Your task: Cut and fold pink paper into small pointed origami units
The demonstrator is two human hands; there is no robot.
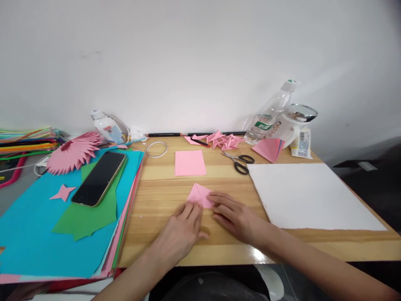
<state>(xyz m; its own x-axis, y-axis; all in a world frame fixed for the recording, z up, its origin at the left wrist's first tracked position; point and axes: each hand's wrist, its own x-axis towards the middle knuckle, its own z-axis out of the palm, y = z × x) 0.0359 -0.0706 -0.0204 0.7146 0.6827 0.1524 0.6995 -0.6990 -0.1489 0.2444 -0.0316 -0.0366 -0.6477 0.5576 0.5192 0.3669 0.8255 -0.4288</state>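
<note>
A folded piece of pink paper (196, 193) lies flat on the wooden table, its peak pointing away from me and a crease line running down from the peak. My left hand (181, 230) presses its fingertips on the paper's near edge, with the thumb stretched out to the side over the table. At the paper's right corner, the bent fingers of my right hand (234, 215) hold the edge; their tips partly cover it. Just beyond is a square stack of pink paper (190, 163).
Scissors (239, 161) and a white board (316, 196) lie to the right. Pink folded stars (224, 140), a water bottle (269, 115) and a mug (290, 125) stand along the wall. On the left, a phone (99, 179) rests on coloured sheets (62, 255) near a pink paper fan (75, 152).
</note>
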